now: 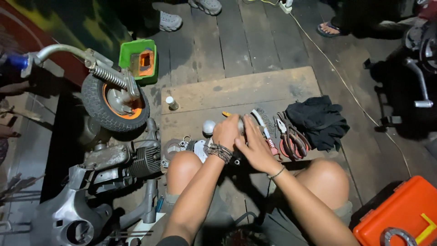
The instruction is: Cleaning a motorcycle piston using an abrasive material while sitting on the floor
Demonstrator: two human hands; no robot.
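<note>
Both hands are gripping a small metal part [240, 124] over the wooden board [273, 86] (pliers [291, 139] nearby). The left hand [226, 132] is clasping it, the right hand [254, 146] fingers curling against it.

Dim, warm overhead light falls on the wooden floor [255, 50]; deep shadow swallows the right edge and the lower left. Both hands blur slightly. Wide-angle distortion bends the frame's edges.
</note>
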